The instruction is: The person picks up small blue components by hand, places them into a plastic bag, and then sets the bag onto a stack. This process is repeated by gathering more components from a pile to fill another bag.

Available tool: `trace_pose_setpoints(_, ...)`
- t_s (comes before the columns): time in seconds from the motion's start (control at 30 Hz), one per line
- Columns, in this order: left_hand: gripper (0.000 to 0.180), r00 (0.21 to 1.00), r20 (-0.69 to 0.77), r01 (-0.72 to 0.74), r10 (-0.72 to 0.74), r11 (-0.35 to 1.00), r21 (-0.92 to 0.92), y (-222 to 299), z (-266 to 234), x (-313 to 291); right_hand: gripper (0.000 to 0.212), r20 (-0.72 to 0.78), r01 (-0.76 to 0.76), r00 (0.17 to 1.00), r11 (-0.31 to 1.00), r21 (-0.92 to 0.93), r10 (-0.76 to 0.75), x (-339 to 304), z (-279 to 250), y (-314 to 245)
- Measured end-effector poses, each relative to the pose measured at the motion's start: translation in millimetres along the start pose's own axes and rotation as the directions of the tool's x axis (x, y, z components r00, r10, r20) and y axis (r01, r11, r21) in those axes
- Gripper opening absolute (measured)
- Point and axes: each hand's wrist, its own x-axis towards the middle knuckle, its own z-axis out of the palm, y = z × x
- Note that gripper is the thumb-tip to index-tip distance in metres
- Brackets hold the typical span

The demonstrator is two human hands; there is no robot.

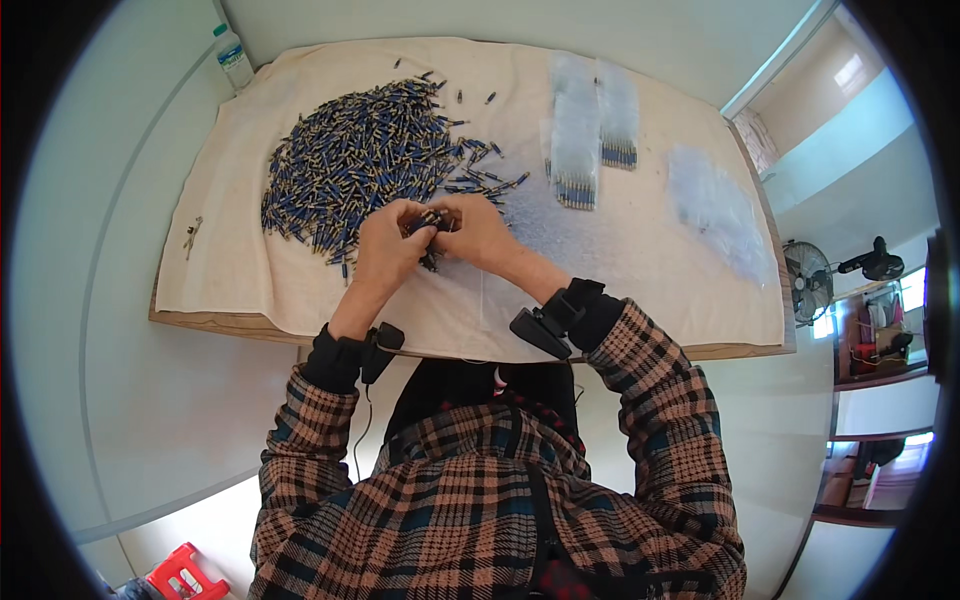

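A broad heap of small dark-blue and brass cylindrical pieces (360, 165) lies on the cloth-covered table (350, 300), left of the middle. At its lower right edge my left hand (388, 245) and my right hand (480, 235) meet, fingers closed. Between them they grip several of the same blue-and-brass pieces (432, 220), partly hidden by my fingers. Just beyond my right hand, a few loose pieces (485, 183) spread out from the heap.
Filled clear plastic bags (574, 140) with rows of the pieces lie at the far right of centre. Flat clear bags (715, 210) rest farther right. A plastic bottle (232, 58) stands at the far left corner; small metal bits (191, 236) lie near the left edge.
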Motion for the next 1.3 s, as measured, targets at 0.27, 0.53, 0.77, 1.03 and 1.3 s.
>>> trace_pose_setpoints(0.27, 0.014, 0.976, 0.177, 0.158, -0.125, 0.97, -0.185, 0, 4, 8, 0.02, 0.039, -0.237, 0.968, 0.844, 0.482, 0.249, -1, -19, 14)
trace_pose_setpoints(0.53, 0.015, 0.958, 0.25, 0.21, -0.144, 0.942, -0.261, 9, 0, 6, 0.022, 0.105, -0.329, 0.938, 0.752, 0.571, 0.331, -6, -28, 6)
trace_pose_setpoints(0.77, 0.02, 0.945, 0.25, 0.268, -0.213, 0.939, -0.216, 9, -10, 5, 0.022, 0.058, -0.317, 0.944, 0.85, 0.421, 0.324, -9, -30, 1)
trace_pose_setpoints(1.03, 0.019, 0.934, 0.259, 0.292, -0.244, 0.942, -0.167, 24, -10, 3, 0.022, 0.008, -0.269, 0.952, 0.827, 0.494, 0.305, -17, -33, 0)
trace_pose_setpoints(1.3, 0.019, 0.939, 0.269, 0.259, -0.215, 0.955, -0.142, 28, -2, 4, 0.025, 0.041, -0.254, 0.957, 0.767, 0.588, 0.286, -32, -41, -4)
